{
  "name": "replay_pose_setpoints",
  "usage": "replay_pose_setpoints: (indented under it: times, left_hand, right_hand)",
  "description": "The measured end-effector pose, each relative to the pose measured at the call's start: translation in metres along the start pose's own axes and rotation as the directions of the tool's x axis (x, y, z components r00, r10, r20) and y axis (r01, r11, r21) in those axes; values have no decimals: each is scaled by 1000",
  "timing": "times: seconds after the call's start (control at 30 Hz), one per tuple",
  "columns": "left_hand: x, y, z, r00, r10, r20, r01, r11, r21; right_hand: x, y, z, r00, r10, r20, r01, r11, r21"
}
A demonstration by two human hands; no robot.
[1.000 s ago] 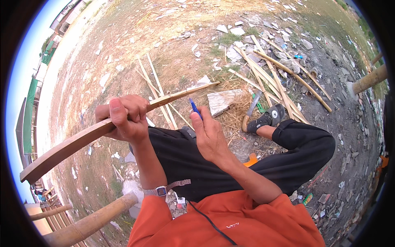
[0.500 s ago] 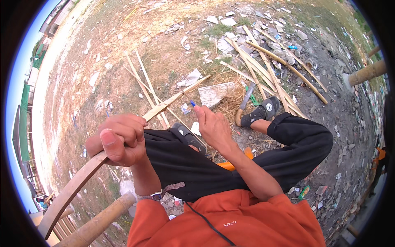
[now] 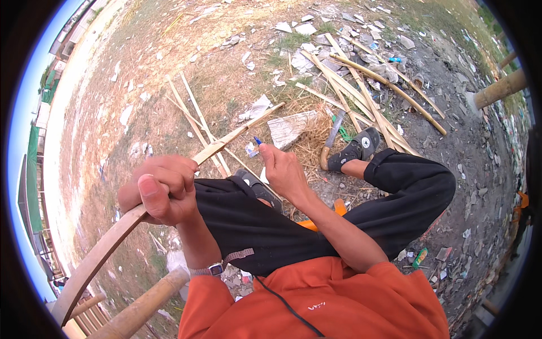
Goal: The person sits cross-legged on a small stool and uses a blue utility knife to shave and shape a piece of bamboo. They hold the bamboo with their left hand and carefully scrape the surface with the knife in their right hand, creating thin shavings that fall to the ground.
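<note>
My left hand [image 3: 162, 191] is closed around a long bamboo strip [image 3: 101, 257]. The strip runs from the lower left, through my fist, to a thinner far end in front of me, where a dark mark crosses it. A blue pen [image 3: 257, 140] pokes out of my right hand [image 3: 284, 172], its tip upward, close to the strip's far part but apart from it. Most of the pen is hidden inside my closed fingers.
A knife [image 3: 334, 131] with a wooden handle lies by my right shoe [image 3: 362, 148], near a pale block [image 3: 292, 129]. Bamboo strips [image 3: 361, 101] are piled farther right; others [image 3: 195, 118] cross ahead. A thick bamboo pole [image 3: 144, 305] stands lower left. Broken pieces litter the ground.
My right hand with the pen has shifted slightly left and up. My left hand and the strip have hardly moved; the whole view has tilted a little.
</note>
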State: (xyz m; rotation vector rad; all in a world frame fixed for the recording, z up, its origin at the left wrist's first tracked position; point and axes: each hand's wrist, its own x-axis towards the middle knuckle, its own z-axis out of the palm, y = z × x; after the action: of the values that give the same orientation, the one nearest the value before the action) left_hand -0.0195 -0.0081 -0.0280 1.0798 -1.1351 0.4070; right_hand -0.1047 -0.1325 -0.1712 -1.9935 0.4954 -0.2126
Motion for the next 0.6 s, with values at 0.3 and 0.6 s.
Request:
replay_pose_setpoints:
  times: [0.3, 0.6]
  left_hand:
    - [0, 0, 0, 995, -1, -104, -1, 1000, -22]
    - [0, -1, -1, 997, -5, -73, -3, 995, -104]
  right_hand:
    - [17, 30, 18, 994, 74, -77, -75, 997, -7]
    - [40, 66, 18, 972, 232, -29, -234, 962, -143]
